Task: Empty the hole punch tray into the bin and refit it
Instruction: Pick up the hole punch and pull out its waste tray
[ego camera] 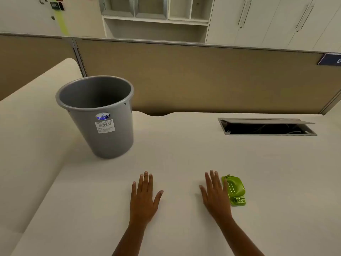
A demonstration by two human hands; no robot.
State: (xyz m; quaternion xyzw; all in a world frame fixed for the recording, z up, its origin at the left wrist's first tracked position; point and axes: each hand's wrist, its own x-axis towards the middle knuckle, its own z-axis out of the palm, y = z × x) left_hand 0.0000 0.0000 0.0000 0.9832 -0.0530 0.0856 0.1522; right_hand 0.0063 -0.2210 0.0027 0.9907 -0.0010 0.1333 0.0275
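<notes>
A small lime-green hole punch (234,190) lies on the cream desk near its front, just right of my right hand (215,195). That hand rests flat, palm down, fingers spread, its edge close beside the punch but not gripping it. My left hand (144,196) lies flat and open on the desk further left, holding nothing. A grey plastic bin (97,115) with a white label stands upright on the desk at the back left, well away from both hands. The punch's tray is not separately visible.
An open cable slot (267,126) with a raised metal flap is cut into the desk at the back right. A tan partition (203,76) runs along the desk's far edge. A side desk (27,145) joins on the left.
</notes>
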